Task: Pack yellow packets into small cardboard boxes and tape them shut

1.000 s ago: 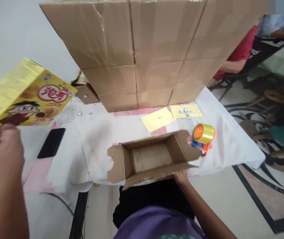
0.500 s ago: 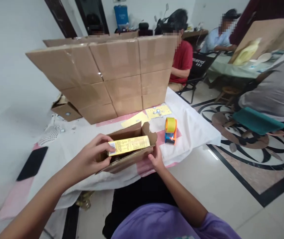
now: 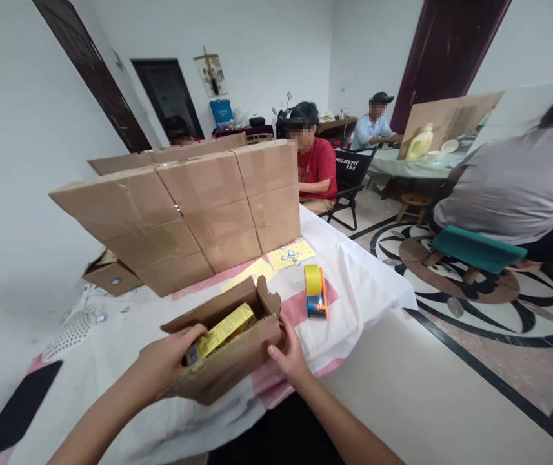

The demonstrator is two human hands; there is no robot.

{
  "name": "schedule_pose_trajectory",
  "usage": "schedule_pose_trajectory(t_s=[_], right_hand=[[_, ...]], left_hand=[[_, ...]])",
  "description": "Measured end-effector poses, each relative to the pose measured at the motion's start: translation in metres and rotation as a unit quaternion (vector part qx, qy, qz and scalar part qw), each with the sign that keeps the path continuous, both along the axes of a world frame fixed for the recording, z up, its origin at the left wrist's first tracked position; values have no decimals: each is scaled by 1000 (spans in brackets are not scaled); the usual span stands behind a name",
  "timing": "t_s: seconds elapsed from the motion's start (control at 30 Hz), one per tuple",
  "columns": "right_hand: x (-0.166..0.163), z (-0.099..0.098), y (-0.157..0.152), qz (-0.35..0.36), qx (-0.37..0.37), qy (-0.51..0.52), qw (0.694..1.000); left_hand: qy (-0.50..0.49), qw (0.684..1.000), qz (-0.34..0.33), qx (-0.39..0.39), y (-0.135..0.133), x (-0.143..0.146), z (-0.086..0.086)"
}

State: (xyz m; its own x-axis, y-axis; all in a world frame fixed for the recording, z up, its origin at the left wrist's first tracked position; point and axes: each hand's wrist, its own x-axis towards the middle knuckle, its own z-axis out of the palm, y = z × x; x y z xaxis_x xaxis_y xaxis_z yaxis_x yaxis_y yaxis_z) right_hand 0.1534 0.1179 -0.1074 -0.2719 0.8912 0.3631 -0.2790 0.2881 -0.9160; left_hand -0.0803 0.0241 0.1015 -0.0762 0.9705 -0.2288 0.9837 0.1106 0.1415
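Observation:
An open brown cardboard box sits on the white-covered table right in front of me. A yellow snack box lies tilted inside it, one long edge sticking up. My left hand is curled over the box's left end, its fingers on the end of the yellow snack box. At the box's right end my right hand grips the corner, thumb on the outer wall.
A tape dispenser with yellow tape stands to the right of the box. A wall of stacked cardboard boxes rises behind, with yellow sheets at its foot. A black phone lies far left. Other people sit at tables behind.
My left hand brought the yellow snack box from high on the left down into the cardboard box. My view has lifted and now takes in the room.

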Motion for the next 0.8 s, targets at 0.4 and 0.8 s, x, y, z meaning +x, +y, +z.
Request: schedule_pose_trajectory(t_s=[0.4,0.8], right_hand=[[0,13,4,-56,62,-23,996],[-3,105,43,74,249,-44,965]], left_hand=[[-79,927,118,347,-73,-58,-63],[-248,872,177,383,-64,29,-84]])
